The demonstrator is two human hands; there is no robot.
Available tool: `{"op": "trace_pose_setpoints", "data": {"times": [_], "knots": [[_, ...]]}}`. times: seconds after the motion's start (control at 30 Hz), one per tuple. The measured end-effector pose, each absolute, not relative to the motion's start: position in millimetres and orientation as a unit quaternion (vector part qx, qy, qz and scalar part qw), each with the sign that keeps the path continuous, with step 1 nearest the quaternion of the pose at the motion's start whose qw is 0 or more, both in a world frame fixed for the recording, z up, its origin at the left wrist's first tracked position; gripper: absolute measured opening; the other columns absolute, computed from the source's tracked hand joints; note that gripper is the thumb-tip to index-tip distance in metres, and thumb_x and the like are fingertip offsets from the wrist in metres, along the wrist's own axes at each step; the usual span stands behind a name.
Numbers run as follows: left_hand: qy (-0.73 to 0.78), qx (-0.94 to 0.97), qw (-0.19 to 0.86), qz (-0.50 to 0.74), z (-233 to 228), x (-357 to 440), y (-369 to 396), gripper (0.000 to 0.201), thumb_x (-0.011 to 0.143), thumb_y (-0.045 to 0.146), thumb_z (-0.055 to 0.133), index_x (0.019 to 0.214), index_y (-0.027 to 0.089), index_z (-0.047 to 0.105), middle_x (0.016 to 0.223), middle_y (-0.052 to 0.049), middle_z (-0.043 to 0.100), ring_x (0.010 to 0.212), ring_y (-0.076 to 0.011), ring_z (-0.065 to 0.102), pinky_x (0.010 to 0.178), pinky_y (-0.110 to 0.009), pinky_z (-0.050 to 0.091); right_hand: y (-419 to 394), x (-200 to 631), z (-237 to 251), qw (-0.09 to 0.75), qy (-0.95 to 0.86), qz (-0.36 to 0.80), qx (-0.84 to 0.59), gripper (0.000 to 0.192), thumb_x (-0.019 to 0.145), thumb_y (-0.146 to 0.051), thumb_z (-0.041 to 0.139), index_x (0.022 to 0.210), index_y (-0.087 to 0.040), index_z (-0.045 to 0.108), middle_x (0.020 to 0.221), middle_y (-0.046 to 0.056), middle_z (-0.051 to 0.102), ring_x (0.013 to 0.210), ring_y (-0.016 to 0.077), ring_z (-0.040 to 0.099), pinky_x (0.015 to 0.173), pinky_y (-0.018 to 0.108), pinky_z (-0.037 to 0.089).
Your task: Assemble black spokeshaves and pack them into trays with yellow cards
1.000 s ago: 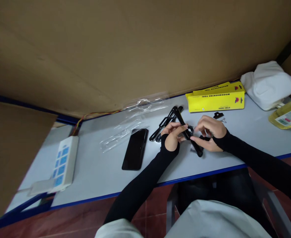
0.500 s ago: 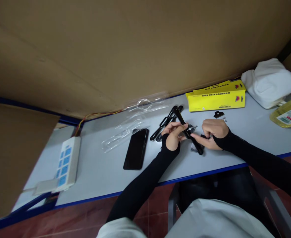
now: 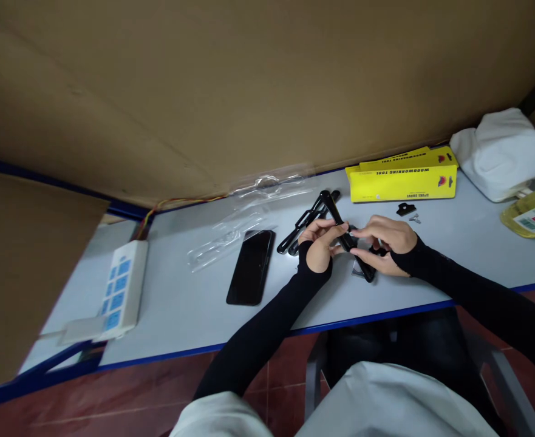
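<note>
Pale grey table (image 3: 189,315) edged in blue, backed by tall brown cardboard sheets (image 3: 231,85) standing as a wall along its far side, above a reddish-brown tiled floor (image 3: 126,394), all under soft, even indoor light.

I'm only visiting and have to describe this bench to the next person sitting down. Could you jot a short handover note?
Left hand: gripping the black handled tool at its middle, above the table.
Right hand: fingertips at the tool's centre, thumb under its near end.
Nearby: a second black tool lying behind the left hand; small black part and screws loose by the yellow box; phone to the left.
Done: box emptied, it seems.
Left: loose part and screws still unfitted.
</note>
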State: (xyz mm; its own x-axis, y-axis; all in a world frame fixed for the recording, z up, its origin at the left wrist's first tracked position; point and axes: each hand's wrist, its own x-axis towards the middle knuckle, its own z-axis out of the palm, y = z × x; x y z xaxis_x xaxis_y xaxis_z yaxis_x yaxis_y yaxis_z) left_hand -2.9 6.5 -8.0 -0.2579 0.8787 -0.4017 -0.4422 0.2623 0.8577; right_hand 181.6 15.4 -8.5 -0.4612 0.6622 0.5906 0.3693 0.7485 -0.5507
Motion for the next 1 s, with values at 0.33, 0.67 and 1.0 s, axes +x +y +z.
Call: {"op": "trace_pose_setpoints", "data": {"times": [0.33,0.67,1.0], "knots": [[0.536,0.199,0.58,0.581,-11.8,-3.2,6.6,0.045,0.048,0.024,0.096,0.079,0.02,0.063,0.083,-0.003,0.078,0.071,-0.0211,0.075,0.052,-0.029,0.059,15.8,183.2,-12.6,0.42,-0.84,0.172,-0.296,0.022,0.092,-0.031,0.079,0.079,-0.021,0.065,0.065,-0.004,0.054,0.051,0.0096,0.042,0.052,0.027,0.038],[0.524,0.217,0.598,0.566,-11.5,-4.8,4.2,0.044,0.048,0.024,0.096,0.079,0.019,0.065,0.078,-0.001,0.075,0.069,-0.0202,0.073,0.055,-0.033,0.063,20.3,181.8,-15.2,0.422,-0.839,0.2,-0.279,0.027,0.099,-0.019,0.067,0.126,-0.02,0.071,0.087,-0.001,0.065,0.055,0.0077,0.053,0.057,0.023,0.048],[0.527,0.203,0.582,0.586,-6.5,9.0,-4.6,0.05,0.046,0.029,0.099,0.078,0.018,0.062,0.083,-0.006,0.079,0.073,-0.0228,0.075,0.052,-0.029,0.059,11.5,165.9,-13.9,0.442,-0.792,0.197,-0.372,0.043,0.092,-0.024,0.07,0.061,-0.022,0.04,0.055,-0.007,0.043,0.048,0.0079,0.038,0.05,0.025,0.032]]}}
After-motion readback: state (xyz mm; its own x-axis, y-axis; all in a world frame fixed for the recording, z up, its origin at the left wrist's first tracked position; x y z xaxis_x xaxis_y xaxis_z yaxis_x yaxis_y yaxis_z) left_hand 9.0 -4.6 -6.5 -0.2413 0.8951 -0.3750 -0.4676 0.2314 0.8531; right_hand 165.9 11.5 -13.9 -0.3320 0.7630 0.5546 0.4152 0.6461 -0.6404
